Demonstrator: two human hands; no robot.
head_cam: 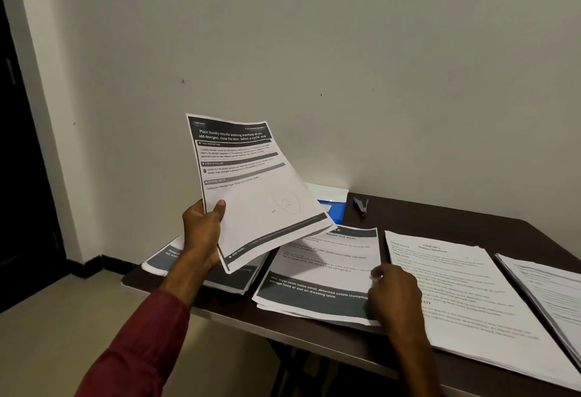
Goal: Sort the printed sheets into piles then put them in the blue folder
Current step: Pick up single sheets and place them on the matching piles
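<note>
My left grip (201, 233) holds a black-banded white printed sheet (254, 189) up over the dark brown counter (440, 217).
My right grip (396, 292) rests at the right edge of the middle pile of printed paper (317, 274); whether it pinches, I cannot tell. The glossy blue folder (333, 208) lies by the wall, near a dark blue stapler (361, 206).

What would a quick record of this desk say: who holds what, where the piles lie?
Left hand: holds one printed sheet raised above the table
Right hand: on the right edge of the middle pile, grip unclear
Other piles: left pile, plain text pile, far right pile
Blue folder: at the back, partly hidden
Stapler: right of the folder
</note>
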